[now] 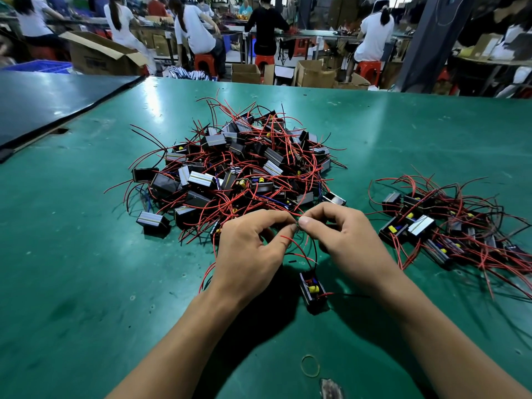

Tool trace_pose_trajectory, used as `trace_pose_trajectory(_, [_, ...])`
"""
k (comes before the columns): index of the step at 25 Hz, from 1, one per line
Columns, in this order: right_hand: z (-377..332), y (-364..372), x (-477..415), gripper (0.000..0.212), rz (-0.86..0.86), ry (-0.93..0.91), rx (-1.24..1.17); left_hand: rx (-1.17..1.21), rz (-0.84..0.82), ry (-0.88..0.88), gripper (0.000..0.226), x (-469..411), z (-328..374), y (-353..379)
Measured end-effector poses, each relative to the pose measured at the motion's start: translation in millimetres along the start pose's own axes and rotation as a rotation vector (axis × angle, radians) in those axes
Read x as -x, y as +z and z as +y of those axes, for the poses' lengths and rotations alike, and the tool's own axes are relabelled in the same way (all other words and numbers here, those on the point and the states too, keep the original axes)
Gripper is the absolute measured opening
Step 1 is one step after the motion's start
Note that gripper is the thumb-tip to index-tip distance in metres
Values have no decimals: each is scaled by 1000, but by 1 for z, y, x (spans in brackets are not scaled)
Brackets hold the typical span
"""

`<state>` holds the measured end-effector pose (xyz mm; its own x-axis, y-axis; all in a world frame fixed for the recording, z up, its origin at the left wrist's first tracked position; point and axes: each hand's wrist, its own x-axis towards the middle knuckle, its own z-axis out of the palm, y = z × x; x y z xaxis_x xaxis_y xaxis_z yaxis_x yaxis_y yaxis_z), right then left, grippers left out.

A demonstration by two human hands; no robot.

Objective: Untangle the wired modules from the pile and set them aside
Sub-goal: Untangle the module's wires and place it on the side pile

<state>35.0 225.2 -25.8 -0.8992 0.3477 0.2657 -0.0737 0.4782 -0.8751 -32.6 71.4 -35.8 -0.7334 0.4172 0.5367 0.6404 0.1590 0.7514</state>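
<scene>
Green matting covers the surface [86, 254], and seated people work at benches in the workshop behind it. At 12 o'clock from the hands sits the pile [239, 168], black modules knotted in red and black leads, still large.

The left hand [247, 254] hovers at the pile's near edge, its fingers [276, 217] curled and closed on a thin wire [298, 246]. At 6 o'clock from that pinch, one module [312, 289] lies alone on the surface, open side up. Its leads rise toward the fingertips, so it lies below and apart from them, joined to them only by wire. The right hand [342, 240] meets the left tip to tip, with thumb and forefinger clamped on the same wire end at about 3 o'clock from the left fingers.

The step in hand looks like freeing this one module's leads. It seems clear of the pile, though a strand may still tie it back. The next move likely calls for drawing the leads loose without dragging neighbours, then carrying the module toward 3 o'clock.

There the heap [449, 226] of sorted modules lies well apart. A band [310, 365] rests at 6 o'clock, near the forearms.
</scene>
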Motion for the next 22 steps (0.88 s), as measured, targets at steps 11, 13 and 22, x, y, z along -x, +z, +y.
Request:
trace_pose_trajectory(11, [8,1,-5,18,90,199,-91,-27,-34,-27,19,-3,-4,-4])
trace_pose_trajectory(13, [8,-1,-5,19,99,212,-97,-70,-61,33,19,-3,-2,-7])
trace_pose_trajectory(22, [1,-13,-3,23,74,122,51,-176,-301,128,35,3,-2,1])
